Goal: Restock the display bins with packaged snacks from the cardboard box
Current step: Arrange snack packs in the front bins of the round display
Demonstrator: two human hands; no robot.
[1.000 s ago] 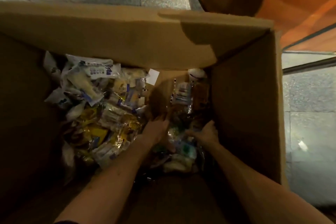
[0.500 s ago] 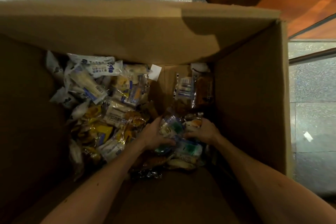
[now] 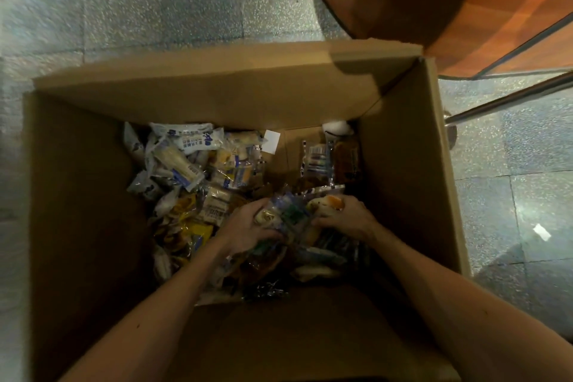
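Within 1 s, left hand (image 3: 248, 222) and right hand (image 3: 348, 217) closed their grip, fingers curled, on 1 bundle of snack packs (image 3: 291, 214) inside the cardboard box (image 3: 403, 183); lift-out can follow.

Brown box (image 3: 86, 195) — white, blue, yellow packets (image 3: 186, 161); speckled grey floor (image 3: 155, 3).

Matt cardboard box (image 3: 93, 195), glossy plastic packets (image 3: 192, 161)
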